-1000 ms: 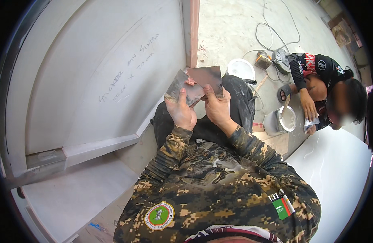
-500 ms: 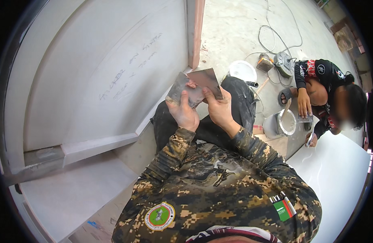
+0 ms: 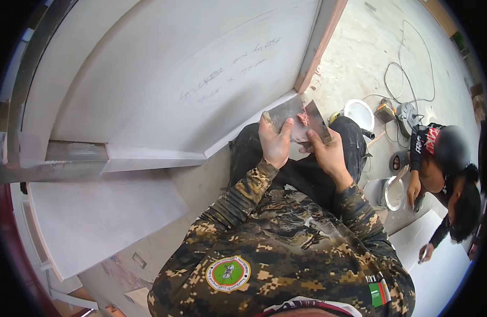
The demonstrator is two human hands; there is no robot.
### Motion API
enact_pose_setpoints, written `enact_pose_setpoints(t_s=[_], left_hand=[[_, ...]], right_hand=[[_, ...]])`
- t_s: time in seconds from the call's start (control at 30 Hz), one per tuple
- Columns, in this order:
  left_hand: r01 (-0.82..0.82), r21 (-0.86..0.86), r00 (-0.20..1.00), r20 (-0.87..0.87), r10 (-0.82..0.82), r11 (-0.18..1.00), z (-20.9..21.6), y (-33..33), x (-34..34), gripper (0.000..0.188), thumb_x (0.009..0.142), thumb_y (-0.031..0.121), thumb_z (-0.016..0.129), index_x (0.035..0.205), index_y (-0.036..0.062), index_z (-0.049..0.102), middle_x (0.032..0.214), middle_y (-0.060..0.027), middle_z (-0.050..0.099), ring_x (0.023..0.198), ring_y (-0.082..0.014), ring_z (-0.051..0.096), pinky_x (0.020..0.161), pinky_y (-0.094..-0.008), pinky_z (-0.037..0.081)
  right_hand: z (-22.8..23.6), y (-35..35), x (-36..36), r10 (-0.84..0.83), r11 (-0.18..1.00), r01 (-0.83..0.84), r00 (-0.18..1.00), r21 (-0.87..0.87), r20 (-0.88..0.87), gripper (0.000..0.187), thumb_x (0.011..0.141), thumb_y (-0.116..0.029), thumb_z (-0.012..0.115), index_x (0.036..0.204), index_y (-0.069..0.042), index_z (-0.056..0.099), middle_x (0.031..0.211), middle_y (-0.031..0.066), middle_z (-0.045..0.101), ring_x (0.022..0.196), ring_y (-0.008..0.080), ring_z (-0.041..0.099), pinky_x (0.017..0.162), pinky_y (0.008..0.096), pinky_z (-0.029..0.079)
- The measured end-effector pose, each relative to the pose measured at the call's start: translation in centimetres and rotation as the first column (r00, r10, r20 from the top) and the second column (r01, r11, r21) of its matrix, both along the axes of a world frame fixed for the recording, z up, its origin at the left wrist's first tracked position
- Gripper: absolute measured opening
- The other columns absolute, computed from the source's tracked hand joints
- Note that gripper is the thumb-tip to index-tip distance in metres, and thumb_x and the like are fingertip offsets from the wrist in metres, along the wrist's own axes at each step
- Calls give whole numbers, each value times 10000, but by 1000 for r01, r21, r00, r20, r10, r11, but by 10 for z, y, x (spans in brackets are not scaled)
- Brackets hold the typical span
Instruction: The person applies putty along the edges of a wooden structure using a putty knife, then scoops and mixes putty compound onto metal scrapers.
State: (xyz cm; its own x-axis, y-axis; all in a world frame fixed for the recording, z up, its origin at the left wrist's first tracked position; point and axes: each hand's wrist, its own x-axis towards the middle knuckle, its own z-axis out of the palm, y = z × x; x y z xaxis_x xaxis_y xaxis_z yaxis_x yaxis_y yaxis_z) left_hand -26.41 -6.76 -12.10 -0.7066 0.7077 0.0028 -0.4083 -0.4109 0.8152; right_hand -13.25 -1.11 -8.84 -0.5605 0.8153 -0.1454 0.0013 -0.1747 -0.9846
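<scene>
Over my lap, my left hand (image 3: 275, 143) is closed on a grey, smeared flat filler spreader (image 3: 283, 112), thumb on its face. My right hand (image 3: 328, 154) grips a darker, shiny spreader (image 3: 318, 121) the same way. The two thin blades meet or overlap at their inner edges; I cannot tell which lies on top. A lump of pink filler paste (image 3: 304, 117) sits where they come together. My fingers behind the blades are mostly hidden.
A large pale panel (image 3: 164, 79) with a raised frame stands at the left, pencil marks on it. To the right are a white bucket (image 3: 359, 113), a paste-smeared pail (image 3: 378, 193), a coiled cable (image 3: 399, 79) and a crouching co-worker (image 3: 433, 164) beside a white board (image 3: 433, 259).
The whole view has shifted, so my hands and the scene sit further right. The spreaders have tilted and the paste shows more plainly. The co-worker's hand has moved out over the white board.
</scene>
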Motion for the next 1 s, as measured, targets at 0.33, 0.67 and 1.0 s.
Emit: enact_pose_setpoints(t_s=[0.33,0.67,1.0], left_hand=[[22,173,979,194,-56,985,13,30,16,292,922,-25,585,1207,-25,521,1098,-111,643,1008,-186,622,922,-300,499],[-33,92,956,292,5,995,25,17,5,357,936,-5,582,1268,70,476,1217,-74,594,1111,-208,602,895,-373,564],[-63,-207,922,-387,-22,976,19,30,15,313,885,-16,640,1168,-19,503,1038,-96,627,941,-145,610,837,-290,511]], right_hand=[[27,33,18,-130,958,88,981,273,140,235,1000,-149,590,1113,55,617,847,77,687,631,109,639,570,254,543],[7,7,-25,-255,930,307,935,202,-246,159,977,-88,633,1048,54,651,879,31,679,747,71,609,668,240,518],[20,30,33,73,992,-91,980,87,186,177,980,-86,602,1072,57,651,827,66,692,681,101,653,571,272,566]])
